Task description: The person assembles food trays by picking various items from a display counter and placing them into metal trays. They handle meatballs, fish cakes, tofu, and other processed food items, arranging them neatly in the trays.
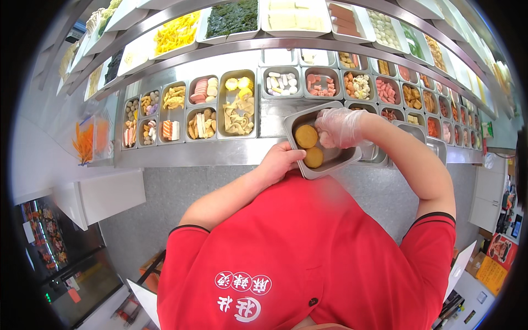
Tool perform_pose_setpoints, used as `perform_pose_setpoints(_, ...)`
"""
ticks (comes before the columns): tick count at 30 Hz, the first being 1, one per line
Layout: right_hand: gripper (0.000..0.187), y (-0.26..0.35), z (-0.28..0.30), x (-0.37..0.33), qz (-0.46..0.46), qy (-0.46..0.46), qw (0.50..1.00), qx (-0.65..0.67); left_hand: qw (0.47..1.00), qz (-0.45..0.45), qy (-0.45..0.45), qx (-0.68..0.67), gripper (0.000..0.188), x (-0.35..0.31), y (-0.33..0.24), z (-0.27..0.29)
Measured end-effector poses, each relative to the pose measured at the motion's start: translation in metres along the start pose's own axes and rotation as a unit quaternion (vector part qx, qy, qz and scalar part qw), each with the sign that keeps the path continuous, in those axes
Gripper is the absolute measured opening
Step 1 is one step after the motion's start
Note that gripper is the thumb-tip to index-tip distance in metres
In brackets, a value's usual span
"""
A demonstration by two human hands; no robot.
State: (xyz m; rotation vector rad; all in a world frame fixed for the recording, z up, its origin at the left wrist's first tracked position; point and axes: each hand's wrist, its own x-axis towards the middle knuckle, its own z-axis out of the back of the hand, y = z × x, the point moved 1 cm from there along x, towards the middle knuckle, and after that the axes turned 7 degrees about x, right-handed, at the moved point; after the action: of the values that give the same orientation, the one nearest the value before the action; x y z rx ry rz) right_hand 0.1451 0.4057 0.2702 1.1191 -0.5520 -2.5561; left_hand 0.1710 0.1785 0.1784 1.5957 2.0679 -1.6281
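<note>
My bare left hand (280, 162) is closed on the near left rim of a deep metal food pan (336, 162), its thumb over the edge. The pan is tilted and held off the counter's front edge. Two round golden-brown patties (306, 137) lie in its left part, one overlapping the other. My right hand (341, 127), in a clear plastic glove, reaches into the pan just right of the patties. Its fingers are curled together; whatever they hold is hidden.
Metal pans of sausages, tofu skin (239, 118), fish balls and meats line the counter (192, 157) on both sides. Above runs a steel-railed shelf with white trays of seaweed (234, 17), yellow strips and tofu. A bare metal gap (273, 118) lies left of the held pan.
</note>
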Motion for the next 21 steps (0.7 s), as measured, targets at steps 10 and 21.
perform_pose_setpoints(10, 0.039, -0.014, -0.025, -0.020, 0.169, -0.270, 0.947, -0.044, 0.999, 0.007, -0.013, -0.041, 0.029, -0.004, 0.006, 0.004)
perform_pose_setpoints(21, 0.020, -0.009, -0.055, -0.014, 0.039, -0.299, 0.939, -0.166, 1.000, 0.004, -0.014, -0.021, 0.028, -0.007, 0.012, 0.002)
